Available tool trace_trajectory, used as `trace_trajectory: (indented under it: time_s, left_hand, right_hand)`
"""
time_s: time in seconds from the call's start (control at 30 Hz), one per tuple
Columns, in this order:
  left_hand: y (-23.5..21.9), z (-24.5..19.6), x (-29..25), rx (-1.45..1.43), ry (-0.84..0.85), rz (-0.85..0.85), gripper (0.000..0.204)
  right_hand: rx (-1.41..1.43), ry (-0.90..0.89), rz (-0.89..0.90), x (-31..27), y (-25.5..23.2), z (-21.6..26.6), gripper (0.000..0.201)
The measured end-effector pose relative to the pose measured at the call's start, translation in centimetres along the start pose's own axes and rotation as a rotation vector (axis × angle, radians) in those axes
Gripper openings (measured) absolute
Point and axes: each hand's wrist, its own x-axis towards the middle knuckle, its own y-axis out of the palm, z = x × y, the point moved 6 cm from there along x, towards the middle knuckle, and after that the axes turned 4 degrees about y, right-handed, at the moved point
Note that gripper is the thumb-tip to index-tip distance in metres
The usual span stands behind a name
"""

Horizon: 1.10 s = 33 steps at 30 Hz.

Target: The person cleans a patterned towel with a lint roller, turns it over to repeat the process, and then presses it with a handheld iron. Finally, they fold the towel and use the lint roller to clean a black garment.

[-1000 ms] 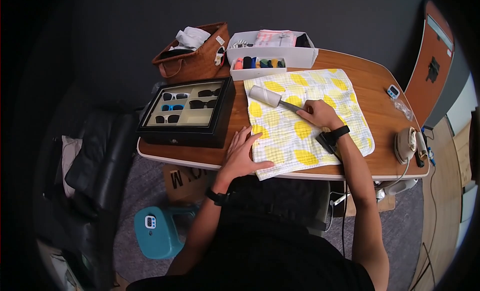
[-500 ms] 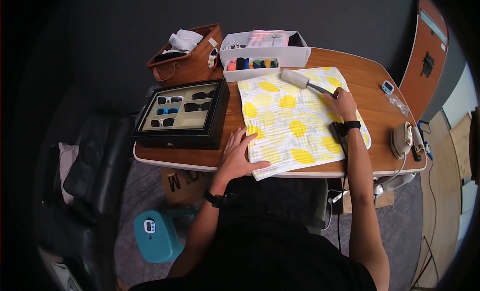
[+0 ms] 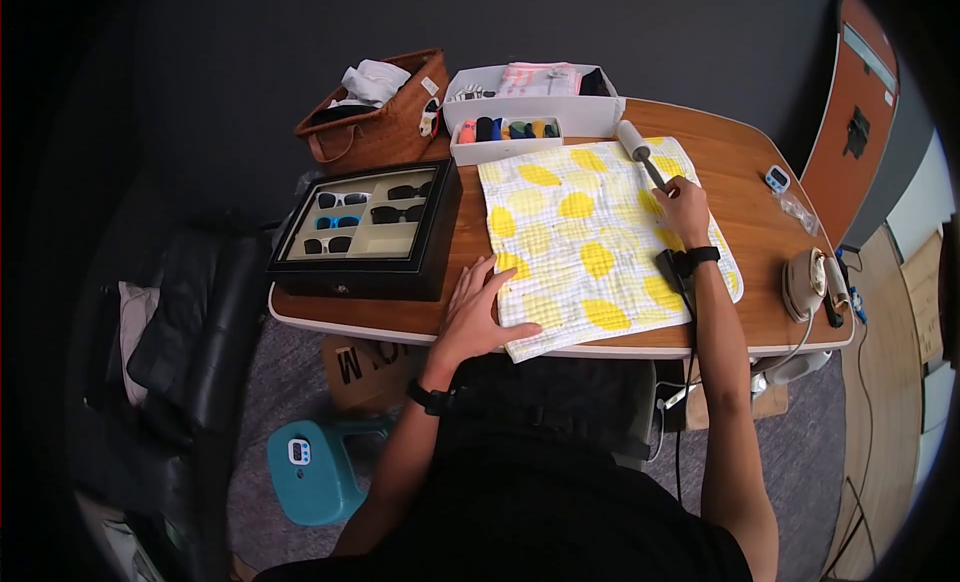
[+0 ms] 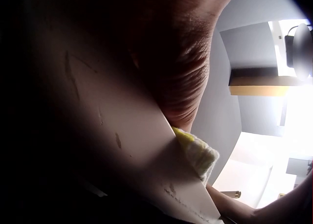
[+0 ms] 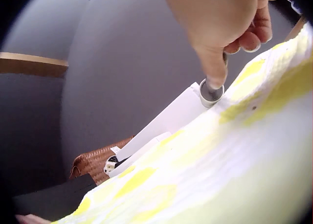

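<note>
A white cloth with yellow lemon prints [image 3: 560, 242] lies spread over the front middle of the wooden table. My right hand [image 3: 686, 212] grips the dark handle of a lint roller [image 3: 632, 140], whose pale roll is at the cloth's far edge. In the right wrist view the thumb lies along the handle and the roll's end [image 5: 211, 94] shows just past it. My left hand [image 3: 474, 317] rests with fingers spread on the cloth's near left corner, partly on the bare wood. From the left wrist, only the heel of that hand [image 4: 183, 82] shows, at the table's edge.
A black case of sunglasses [image 3: 365, 282] stands left of the cloth. Behind are a brown basket [image 3: 390, 132], a white box of rolled items [image 3: 510, 150] and a larger white box [image 3: 580, 114]. To the right are a garment steamer or iron [image 3: 803, 284] and a small timer [image 3: 776, 179].
The lint roller has moved from the cloth's left part rightward and away to its far edge, its roll swinging to point farther away. My left hand stays on the near left corner.
</note>
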Motion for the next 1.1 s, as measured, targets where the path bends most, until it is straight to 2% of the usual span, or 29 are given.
trace_trajectory:
  time_s: [0.07, 0.1, 0.17, 0.2, 0.23, 0.3, 0.33, 0.43, 0.47, 0.53, 0.6, 0.77, 0.83, 0.97, 1.0, 1.1]
  left_hand:
    - [0.0, 0.0, 0.0, 0.000, 0.001, -0.004, 0.093]
    - [-0.1, 0.0, 0.0, 0.000, 0.006, -0.006, 0.093]
    - [-0.1, 0.0, 0.0, 0.007, 0.004, -0.006, 0.093]
    - [-0.1, 0.0, 0.0, 0.012, 0.001, -0.004, 0.093]
    - [-0.1, 0.0, 0.0, 0.012, 0.002, -0.004, 0.093]
    - [0.0, 0.0, 0.0, 0.010, 0.002, -0.006, 0.093]
    - [0.1, 0.0, 0.0, 0.009, 0.003, -0.005, 0.093]
    - [0.1, 0.2, 0.0, 0.022, -0.001, -0.003, 0.093]
    - [0.1, 0.3, -0.1, 0.001, -0.009, -0.007, 0.095]
    - [0.1, 0.3, 0.0, -0.028, -0.004, -0.015, 0.096]
    - [0.1, 0.2, 0.1, -0.007, 0.033, -0.045, 0.091]
    - [0.5, 0.2, 0.3, 0.013, 0.017, 0.003, 0.092]
    - [-0.1, 0.0, 0.0, 0.043, -0.008, 0.002, 0.092]
    - [0.3, 0.3, 0.2, 0.030, -0.006, 0.029, 0.093]
    - [0.4, 0.5, 0.1, 0.009, -0.004, 0.022, 0.093]
    - [0.5, 0.6, 0.1, -0.002, 0.001, 0.015, 0.093]
  right_hand:
    - [0.078, -0.139, 0.098, -0.8, 0.4, 2.3, 0.028]
    - [0.079, -0.141, 0.099, -1.3, 0.6, 2.8, 0.028]
    - [0.186, -0.233, 0.332, -2.3, 2.0, 4.1, 0.025]
    - [0.393, -0.241, 0.418, -2.5, 2.8, 4.4, 0.025]
    - [0.392, -0.241, 0.417, -2.6, 3.0, 4.4, 0.025]
    - [0.663, -0.198, 0.643, -3.6, 3.7, 5.5, 0.029]
    - [0.711, -0.186, 0.710, -4.0, 3.6, 5.8, 0.033]
    - [0.703, -0.123, 0.759, -4.5, 3.5, 5.9, 0.033]
    - [0.701, -0.121, 0.754, -4.3, 3.9, 5.9, 0.033]
    - [0.620, -0.234, 0.572, -3.1, 3.8, 5.3, 0.036]
    - [0.408, -0.266, 0.446, -1.9, 2.4, 4.4, 0.044]
    - [0.353, -0.120, 0.095, 0.7, -0.8, 0.7, 0.047]
    - [0.190, -0.045, -0.040, 1.0, -1.9, -0.3, 0.048]
    - [0.008, 0.018, -0.184, 0.4, -1.7, -1.4, 0.037]
    - [-0.010, 0.024, -0.128, 0.3, -1.1, -1.6, 0.030]
    - [-0.031, -0.016, -0.047, 0.2, 0.4, -1.4, 0.027]
